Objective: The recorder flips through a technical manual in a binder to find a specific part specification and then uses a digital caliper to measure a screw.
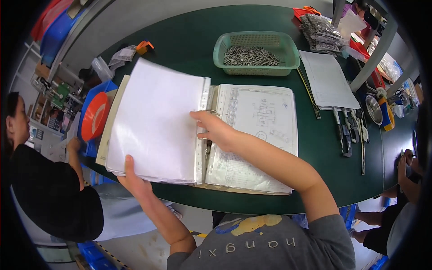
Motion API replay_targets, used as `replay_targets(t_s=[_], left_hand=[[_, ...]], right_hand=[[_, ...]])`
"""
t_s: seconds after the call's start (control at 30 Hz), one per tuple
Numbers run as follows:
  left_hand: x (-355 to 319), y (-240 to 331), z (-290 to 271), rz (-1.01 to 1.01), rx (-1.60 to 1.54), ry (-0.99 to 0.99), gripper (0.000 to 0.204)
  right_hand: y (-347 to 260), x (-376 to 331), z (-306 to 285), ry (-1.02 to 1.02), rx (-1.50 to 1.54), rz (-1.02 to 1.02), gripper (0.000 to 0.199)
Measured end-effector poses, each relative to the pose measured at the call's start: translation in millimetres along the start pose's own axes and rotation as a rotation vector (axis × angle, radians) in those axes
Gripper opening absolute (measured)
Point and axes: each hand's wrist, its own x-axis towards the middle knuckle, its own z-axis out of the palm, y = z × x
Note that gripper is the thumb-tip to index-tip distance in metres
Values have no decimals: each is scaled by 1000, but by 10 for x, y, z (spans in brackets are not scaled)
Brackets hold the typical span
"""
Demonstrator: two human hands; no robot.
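Note:
An open ring binder point(252, 184) lies on the dark green table point(189, 45) in front of me. My left hand point(131, 176) grips the lower edge of the left stack of clear plastic sleeves point(155, 121), thumb on top. My right hand point(215, 128) rests on the binder's metal rings at the spine, fingers touching the punched edge of the sleeves. The right-hand page point(258, 130) shows a printed technical drawing with tables.
A green plastic basket point(288, 49) with several small metal parts stands behind the binder. A white sheet point(326, 78), knives and tools point(346, 132) lie at right. Orange tape roll point(94, 116) sits at left. One person sits at left, another at right.

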Motion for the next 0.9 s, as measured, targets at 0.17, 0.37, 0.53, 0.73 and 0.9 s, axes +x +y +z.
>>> replay_targets(t_s=[0.17,0.37,0.53,0.73,0.9], left_hand=[[240,-366,-308,-147,66,8,51],[206,-489,-349,264,746,132,56],[-375,-298,319,639,1101,-362,56],[-1163,-121,886,587,793,-1552,73],[-1485,-294,839,423,671,-1328,73]], right_hand=[[26,-23,-77,38,-162,44,55],[161,-1118,-1147,564,-755,-546,35],[619,-1646,-1328,864,-1213,-228,44],[531,-1635,-1100,848,-882,-570,44],[409,-1462,-793,445,-217,-714,50]])
